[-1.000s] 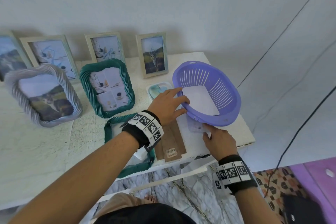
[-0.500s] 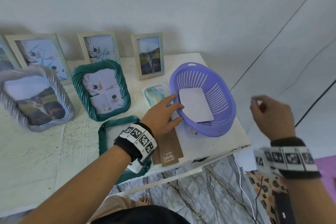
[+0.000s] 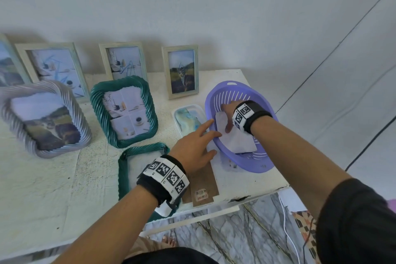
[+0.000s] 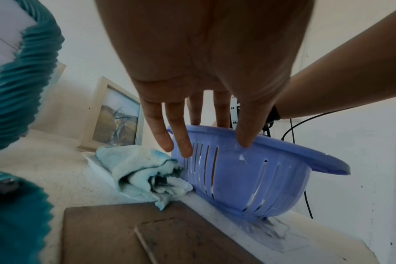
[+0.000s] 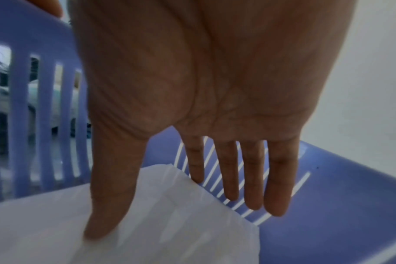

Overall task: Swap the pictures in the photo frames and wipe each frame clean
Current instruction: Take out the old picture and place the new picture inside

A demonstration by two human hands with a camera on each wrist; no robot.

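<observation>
My right hand (image 3: 227,113) flat on white paper (image 5: 147,214), gripping nothing; left hand (image 3: 196,148) open, steadying slotted purple plastic basket (image 3: 252,163). Pinch paper corner, lift.

A black wristband (image 3: 159,186) with white square-code tags is worn on each wrist (image 3: 248,115); a dark sleeve (image 3: 355,221) is seen.

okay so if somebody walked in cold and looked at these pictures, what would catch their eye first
Probably the purple slotted basket at the table's right edge, tipped up, with the right hand reaching inside onto a white sheet and the left hand steadying its rim. Next, the two twisted-rope frames standing at the left, one teal and one grey, with plain pale frames leaning on the wall behind.
</observation>
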